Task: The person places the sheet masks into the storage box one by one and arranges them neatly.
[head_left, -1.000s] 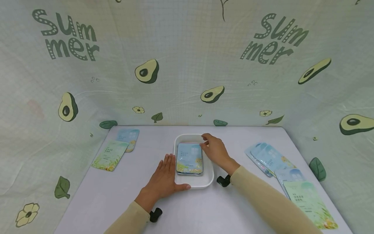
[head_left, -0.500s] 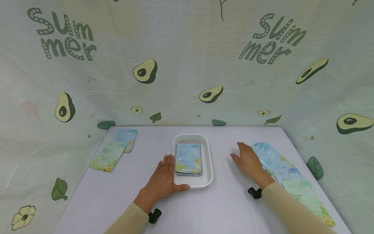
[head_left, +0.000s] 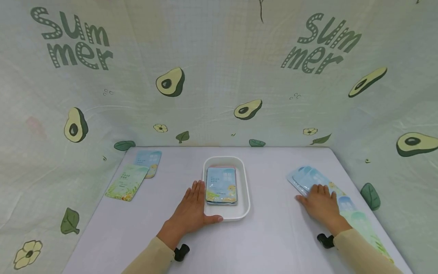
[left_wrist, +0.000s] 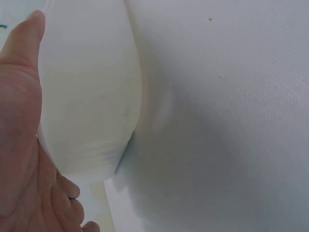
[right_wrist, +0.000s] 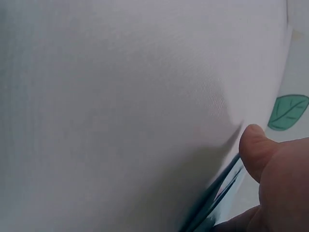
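Observation:
A white tray [head_left: 243,209] stands mid-table with a stack of flat face mask packets [head_left: 221,186] in it, a blue one on top. My left hand [head_left: 190,213] rests along the tray's left side with straight fingers, the thumb at its near edge. In the left wrist view, the left palm and thumb [left_wrist: 21,48] lie beside the tray wall [left_wrist: 91,96]. My right hand [head_left: 321,205] lies over the fanned blue packets [head_left: 309,176] on the right, fingertips on top. In the right wrist view, the thumb [right_wrist: 256,145] is by the packets' edges [right_wrist: 212,198].
Under the right forearm lies a green packet [head_left: 362,224], partly hidden. At the back left, another green packet [head_left: 128,182] overlaps a blue packet [head_left: 150,160]. A printed cloth [head_left: 212,68] rises behind the white table [head_left: 267,243].
My right hand has left the tray's right side and moved right onto the fanned packets. The left hand stays against the tray.

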A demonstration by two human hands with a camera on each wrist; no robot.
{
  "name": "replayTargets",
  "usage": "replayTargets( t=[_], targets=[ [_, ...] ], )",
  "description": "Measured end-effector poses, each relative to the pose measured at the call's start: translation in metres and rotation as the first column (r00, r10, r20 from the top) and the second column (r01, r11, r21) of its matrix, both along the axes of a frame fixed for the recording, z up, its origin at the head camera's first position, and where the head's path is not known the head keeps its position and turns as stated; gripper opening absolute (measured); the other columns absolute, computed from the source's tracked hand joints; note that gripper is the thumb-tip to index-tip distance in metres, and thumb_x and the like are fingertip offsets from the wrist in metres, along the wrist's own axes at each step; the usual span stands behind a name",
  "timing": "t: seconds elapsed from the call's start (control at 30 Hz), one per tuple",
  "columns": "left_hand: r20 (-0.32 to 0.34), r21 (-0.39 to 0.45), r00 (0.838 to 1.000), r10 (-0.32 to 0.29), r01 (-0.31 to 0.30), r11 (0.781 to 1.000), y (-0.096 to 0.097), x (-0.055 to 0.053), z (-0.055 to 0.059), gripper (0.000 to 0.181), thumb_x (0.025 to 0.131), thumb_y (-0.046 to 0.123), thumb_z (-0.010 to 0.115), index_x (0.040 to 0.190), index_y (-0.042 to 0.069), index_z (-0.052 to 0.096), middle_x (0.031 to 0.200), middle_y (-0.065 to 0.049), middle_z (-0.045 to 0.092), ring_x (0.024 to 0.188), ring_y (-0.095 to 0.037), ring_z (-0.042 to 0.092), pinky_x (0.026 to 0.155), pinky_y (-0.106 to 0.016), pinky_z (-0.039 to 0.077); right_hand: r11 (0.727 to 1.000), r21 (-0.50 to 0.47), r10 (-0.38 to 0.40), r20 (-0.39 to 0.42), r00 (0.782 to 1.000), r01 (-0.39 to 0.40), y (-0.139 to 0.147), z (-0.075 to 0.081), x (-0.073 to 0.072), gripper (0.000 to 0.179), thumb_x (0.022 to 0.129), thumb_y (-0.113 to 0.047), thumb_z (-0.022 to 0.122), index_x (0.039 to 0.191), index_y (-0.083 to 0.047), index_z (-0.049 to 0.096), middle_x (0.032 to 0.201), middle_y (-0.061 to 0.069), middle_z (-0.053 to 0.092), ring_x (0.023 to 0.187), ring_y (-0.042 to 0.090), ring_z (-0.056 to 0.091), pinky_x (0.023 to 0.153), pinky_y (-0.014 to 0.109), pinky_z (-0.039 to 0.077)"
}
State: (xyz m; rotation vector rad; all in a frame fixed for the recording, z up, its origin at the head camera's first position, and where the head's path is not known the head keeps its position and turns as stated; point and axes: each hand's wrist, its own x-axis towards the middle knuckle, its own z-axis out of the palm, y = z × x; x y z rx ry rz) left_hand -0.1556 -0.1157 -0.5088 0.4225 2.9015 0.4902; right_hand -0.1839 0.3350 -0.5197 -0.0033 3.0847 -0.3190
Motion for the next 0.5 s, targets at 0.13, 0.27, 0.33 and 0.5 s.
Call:
replayTargets(
  t=[0.13,0.27,0.33,0.5],
  targets=[
    [0.000,-0.006,1.000,0.002,-0.002,1.000,0.000,0.000,0.001,0.138,0.081,0.090,0.060,0.168,-0.003,0.008,0.176,-0.021,0.009,0.165,-0.037,0.005,0.133,-0.054,0.015,1.000,0.015,0.012,0.036,0.999,-0.013,-0.004,-0.004,-0.003,0.092,0.110,-0.053,0.047,0.141,0.032,0.031,0.149,0.055,0.029,0.142,0.071,0.023,0.113,0.086,0.015],
    [0.007,0.001,1.000,0.008,-0.008,1.000,0.000,0.000,0.002,0.138,0.081,0.089,0.062,0.168,-0.003,0.008,0.176,-0.021,0.009,0.165,-0.037,0.005,0.133,-0.054,0.014,0.999,-0.003,0.038,0.062,0.997,-0.038,-0.019,-0.008,-0.014,0.095,0.111,-0.056,0.040,0.147,0.031,0.025,0.154,0.054,0.021,0.146,0.070,0.018,0.116,0.084,0.012],
    [0.011,0.005,1.000,0.011,-0.012,1.000,0.000,0.001,0.003,0.138,0.081,0.089,0.062,0.168,-0.003,0.007,0.177,-0.020,0.009,0.165,-0.037,0.005,0.133,-0.053,0.014,0.998,-0.013,0.059,0.065,0.996,-0.058,-0.029,-0.009,-0.021,0.094,0.111,-0.054,0.041,0.148,0.030,0.023,0.156,0.053,0.020,0.147,0.069,0.017,0.117,0.083,0.012],
    [0.017,0.017,1.000,0.013,-0.013,1.000,0.000,0.002,0.002,0.138,0.081,0.088,0.063,0.168,-0.002,0.006,0.177,-0.020,0.008,0.165,-0.036,0.004,0.133,-0.053,0.013,0.990,-0.037,0.136,0.072,0.988,-0.134,-0.056,-0.012,-0.039,0.089,0.111,-0.049,0.046,0.151,0.027,0.024,0.159,0.050,0.020,0.150,0.066,0.017,0.119,0.080,0.016]
  ],
)
